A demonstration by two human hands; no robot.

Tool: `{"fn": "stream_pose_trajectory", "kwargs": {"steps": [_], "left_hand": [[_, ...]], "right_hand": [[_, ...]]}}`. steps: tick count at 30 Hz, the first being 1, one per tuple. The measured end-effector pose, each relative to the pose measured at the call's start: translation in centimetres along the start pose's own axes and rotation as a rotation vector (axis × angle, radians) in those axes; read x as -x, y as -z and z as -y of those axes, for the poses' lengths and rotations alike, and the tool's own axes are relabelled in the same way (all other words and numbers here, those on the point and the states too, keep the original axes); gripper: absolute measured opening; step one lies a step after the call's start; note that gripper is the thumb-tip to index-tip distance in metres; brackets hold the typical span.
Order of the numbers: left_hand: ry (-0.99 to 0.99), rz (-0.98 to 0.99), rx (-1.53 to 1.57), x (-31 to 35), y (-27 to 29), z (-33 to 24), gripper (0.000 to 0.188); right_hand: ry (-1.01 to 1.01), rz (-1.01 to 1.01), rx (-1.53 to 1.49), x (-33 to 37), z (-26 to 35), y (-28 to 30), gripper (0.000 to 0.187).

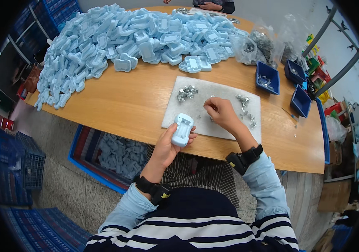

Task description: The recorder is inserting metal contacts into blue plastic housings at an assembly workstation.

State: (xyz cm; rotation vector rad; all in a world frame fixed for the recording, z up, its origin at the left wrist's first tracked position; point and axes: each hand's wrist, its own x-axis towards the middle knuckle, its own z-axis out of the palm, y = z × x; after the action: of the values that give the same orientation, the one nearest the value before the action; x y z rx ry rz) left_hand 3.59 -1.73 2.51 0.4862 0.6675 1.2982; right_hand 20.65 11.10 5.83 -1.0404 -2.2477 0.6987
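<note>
My left hand [165,145] is wrapped round a light blue plastic casing [183,130], held up at the table's near edge with its hollow, slotted side facing me. To the right, my right hand [223,112] is above a white foam mat [171,112], its thumb and fingertips pinched together. Whatever lies between those fingertips is too small to make out. Small shiny metal pieces [186,93] lie in a clump on the mat's far left part. More of these metal pieces [247,110] are scattered along its right side.
A large heap of light blue casings [141,33] covers the far left of the wooden table [116,101]. Clear bags of metal parts [262,42] and blue bins [267,78] stand at right. A blue-rimmed crate [77,145] holds casings below. Another person's hand [210,6] shows beyond.
</note>
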Motion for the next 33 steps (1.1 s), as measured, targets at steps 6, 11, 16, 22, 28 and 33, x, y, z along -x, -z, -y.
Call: {"fn": "stream_pose_trajectory", "kwargs": {"steps": [6,11,16,22,28,33], "left_hand": [[-0.007,-0.059,-0.063,-0.7,-1.1,1.2,0.046],[0.018,-0.052,-0.056,-0.8,-1.3,2.0,0.044],[0.017,-0.093,-0.103,-0.8,-1.5,2.5,0.042],[-0.089,-0.070,-0.346,-0.3,-1.3,3.3,0.041],[-0.150,-0.054,-0.470,-0.2,-2.1,3.8,0.039],[-0.155,-0.089,-0.414,-0.2,-2.5,4.0,0.036]], "right_hand": [[0.047,0.034,-0.206,2.4,2.4,-0.8,0.008],[0.172,0.048,-0.001,3.3,3.0,-1.5,0.014],[0.217,0.071,0.130,3.5,3.6,-1.3,0.036],[0.224,0.210,0.257,3.3,5.1,-0.3,0.042],[0.290,0.243,0.305,3.4,5.2,0.4,0.031],[0.269,0.266,0.330,2.9,5.6,0.5,0.025]]}}
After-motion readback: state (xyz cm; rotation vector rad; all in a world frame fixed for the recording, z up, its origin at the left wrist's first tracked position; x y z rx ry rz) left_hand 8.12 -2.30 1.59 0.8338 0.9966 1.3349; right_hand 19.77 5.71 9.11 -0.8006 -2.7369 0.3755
